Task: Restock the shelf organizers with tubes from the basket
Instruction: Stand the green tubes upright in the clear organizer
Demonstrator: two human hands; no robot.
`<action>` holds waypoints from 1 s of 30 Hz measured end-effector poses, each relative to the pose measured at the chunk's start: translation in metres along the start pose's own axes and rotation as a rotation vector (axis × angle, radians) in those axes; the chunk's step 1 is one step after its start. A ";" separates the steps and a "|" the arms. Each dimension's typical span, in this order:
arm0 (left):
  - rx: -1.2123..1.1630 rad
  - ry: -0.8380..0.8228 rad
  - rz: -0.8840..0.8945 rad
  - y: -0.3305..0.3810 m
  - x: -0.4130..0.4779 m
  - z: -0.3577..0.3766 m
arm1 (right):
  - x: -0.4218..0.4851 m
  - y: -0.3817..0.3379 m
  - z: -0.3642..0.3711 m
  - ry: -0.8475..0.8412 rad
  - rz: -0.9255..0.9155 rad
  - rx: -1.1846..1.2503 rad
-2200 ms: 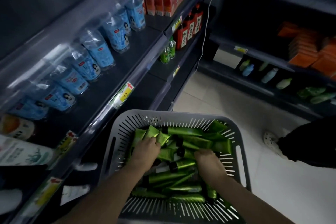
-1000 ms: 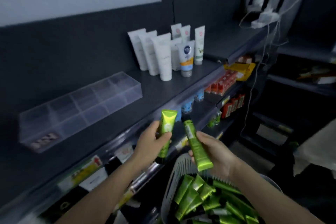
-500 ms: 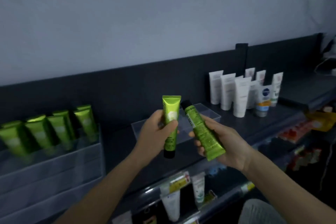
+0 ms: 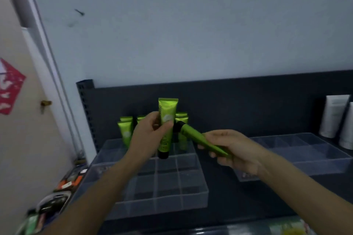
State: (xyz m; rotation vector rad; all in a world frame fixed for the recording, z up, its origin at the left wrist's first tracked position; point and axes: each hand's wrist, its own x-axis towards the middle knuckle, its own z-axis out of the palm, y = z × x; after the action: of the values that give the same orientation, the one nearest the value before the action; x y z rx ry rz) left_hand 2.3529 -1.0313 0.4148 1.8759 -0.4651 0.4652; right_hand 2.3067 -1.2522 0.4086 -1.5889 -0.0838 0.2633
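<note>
My left hand [image 4: 149, 135] grips a green tube [image 4: 167, 118] upright, black cap down, above the clear divided organizer [image 4: 162, 196] on the dark top shelf. My right hand [image 4: 235, 149] holds a second green tube [image 4: 193, 135] slanted, its black cap pointing up-left and almost touching the first tube. Several green tubes [image 4: 125, 129] stand in the organizer's back row, partly hidden behind my left hand. The front compartments hold nothing. The basket is out of view.
A second clear organizer [image 4: 305, 156] lies to the right on the same shelf. White tubes [image 4: 334, 116] stand at the far right. A door with a red sticker [image 4: 9, 86] is on the left. Mixed goods [image 4: 66, 183] fill lower shelves at bottom left.
My view has swung left, centring the organizer with the standing green tubes. Both hands carried their tubes over it, and the right tube tilted flatter.
</note>
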 end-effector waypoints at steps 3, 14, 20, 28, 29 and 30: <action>0.082 0.087 -0.003 -0.021 0.008 -0.048 | 0.025 -0.006 0.023 -0.137 0.076 0.106; 0.156 0.248 -0.158 -0.085 0.046 -0.104 | 0.065 -0.016 0.078 0.092 -0.075 -0.084; 0.101 0.146 -0.264 -0.183 0.079 -0.139 | 0.140 -0.014 0.155 0.177 -0.114 -0.161; 0.106 0.153 -0.267 -0.212 0.070 -0.135 | 0.153 -0.034 0.169 0.214 -0.375 -0.489; 0.111 0.146 -0.252 -0.212 0.070 -0.136 | 0.156 -0.039 0.170 0.217 -0.423 -0.552; 0.125 0.137 -0.249 -0.212 0.070 -0.136 | 0.158 -0.044 0.172 0.218 -0.475 -0.634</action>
State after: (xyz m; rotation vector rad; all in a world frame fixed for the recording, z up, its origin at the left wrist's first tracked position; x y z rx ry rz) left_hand 2.5101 -0.8402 0.3292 1.9749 -0.1106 0.4591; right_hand 2.4267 -1.0483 0.4316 -2.1527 -0.3995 -0.3434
